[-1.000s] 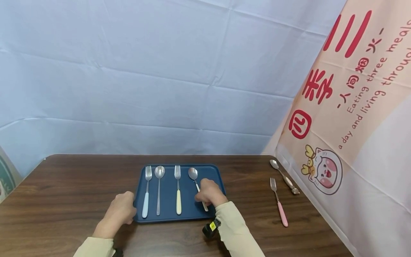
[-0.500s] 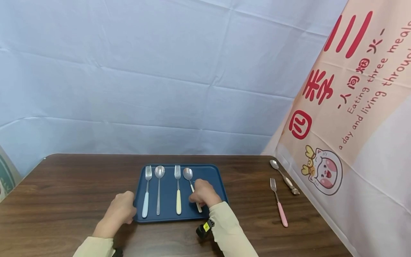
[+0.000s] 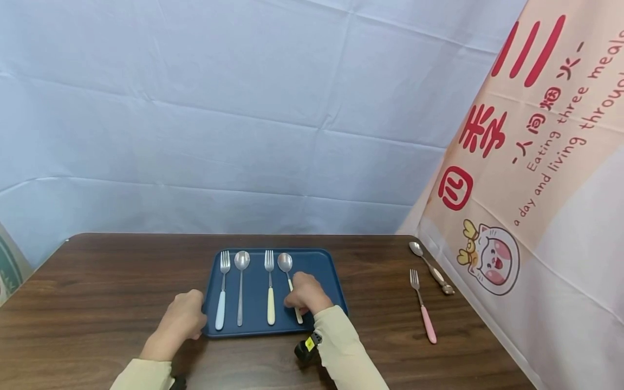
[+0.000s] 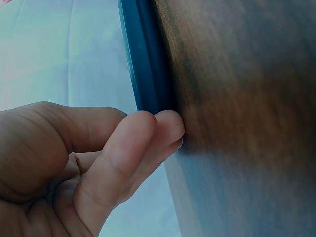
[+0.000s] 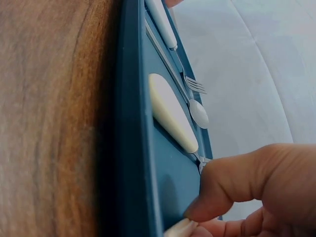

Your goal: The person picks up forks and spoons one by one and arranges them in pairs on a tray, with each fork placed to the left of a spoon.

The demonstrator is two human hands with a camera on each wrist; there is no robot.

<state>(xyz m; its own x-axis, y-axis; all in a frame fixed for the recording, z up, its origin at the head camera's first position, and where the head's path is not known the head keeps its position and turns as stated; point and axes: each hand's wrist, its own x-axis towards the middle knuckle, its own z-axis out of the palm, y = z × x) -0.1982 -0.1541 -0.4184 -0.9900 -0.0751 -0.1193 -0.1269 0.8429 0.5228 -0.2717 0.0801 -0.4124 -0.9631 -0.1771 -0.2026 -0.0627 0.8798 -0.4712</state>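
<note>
A dark blue tray [image 3: 319, 268] lies on the table with cutlery side by side in it. At its left edge, my left hand [image 3: 181, 318] holds the rim [image 4: 145, 59] between thumb and fingers. My right hand [image 3: 308, 293] pinches the pale handle of a spoon [image 3: 285, 263] over the tray's right half; the handle's end [image 5: 181, 229] shows under the thumb in the right wrist view. Left of this spoon lie a fork with a cream handle [image 3: 271, 309], an all-metal spoon [image 3: 241, 262] and a fork with a light blue handle [image 3: 221, 310].
On the right of the brown wooden table [image 3: 117, 292] lie a fork with a pink handle [image 3: 427, 324] and a spoon with a decorated handle [image 3: 436, 273]. A white cloth [image 3: 219, 108] hangs behind the table, and a printed cloth [image 3: 536, 162] hangs on the right.
My right hand has moved left with the spoon, closer to the cream-handled fork, and the spoon lies a little straighter. My left hand has stayed at the tray's edge.
</note>
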